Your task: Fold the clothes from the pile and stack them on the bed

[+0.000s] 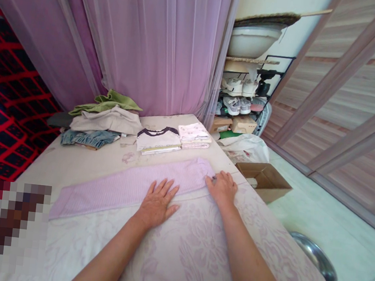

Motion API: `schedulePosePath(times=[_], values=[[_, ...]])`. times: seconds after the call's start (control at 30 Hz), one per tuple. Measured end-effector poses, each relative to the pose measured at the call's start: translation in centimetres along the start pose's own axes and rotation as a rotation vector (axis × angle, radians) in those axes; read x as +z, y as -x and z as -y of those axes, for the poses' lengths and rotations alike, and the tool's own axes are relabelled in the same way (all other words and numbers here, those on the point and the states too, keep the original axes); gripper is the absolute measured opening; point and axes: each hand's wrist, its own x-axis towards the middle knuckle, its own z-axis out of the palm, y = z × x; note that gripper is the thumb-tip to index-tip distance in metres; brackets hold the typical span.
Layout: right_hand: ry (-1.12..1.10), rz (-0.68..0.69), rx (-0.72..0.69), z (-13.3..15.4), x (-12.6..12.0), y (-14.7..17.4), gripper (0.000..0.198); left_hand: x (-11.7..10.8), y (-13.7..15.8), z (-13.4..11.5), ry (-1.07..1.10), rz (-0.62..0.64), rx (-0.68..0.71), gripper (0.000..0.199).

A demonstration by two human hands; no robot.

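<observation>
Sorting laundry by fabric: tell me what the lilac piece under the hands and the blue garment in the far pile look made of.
Lilac cloth: probably a soft knit, matte, with fine ribbed lines. Blue garment: likely denim, judging by its faded, mottled blue and thick folds.

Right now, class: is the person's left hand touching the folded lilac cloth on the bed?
Touching. The head view shows the left hand lying flat, fingers spread, on the lilac cloth, with no gap.

1 head camera looks forward and down, close over the bed (112,159).
</observation>
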Motion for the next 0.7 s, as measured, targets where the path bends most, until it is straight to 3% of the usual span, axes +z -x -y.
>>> schedulePosePath(times=[0.23, 0.4, 0.53, 0.7], values=[[-0.199, 0.02, 0.045, 0.4, 0.0, -1.0, 0.025, -2.8, -2.3, 0.1, 0.095, 0.066, -0.092, 0.056], [-0.723, 0.015, 0.163, 0.7, 1.1, -1.2, 0.024, -2.5, -6.0, 0.6, 0.081, 0.057, -0.134, 0.061], [-1.257, 0.065, 0.282, 1.6, 2.3, -0.9, 0.032, -0.9, -7.0, 0.8, 0.082, 0.077, -0.155, 0.069], [-1.409, -0.06, 0.194, 3.7, 1.8, -0.1, 0.058, -0.4, -6.9, 0.9, 0.088, 0.052, -0.156, 0.07]])
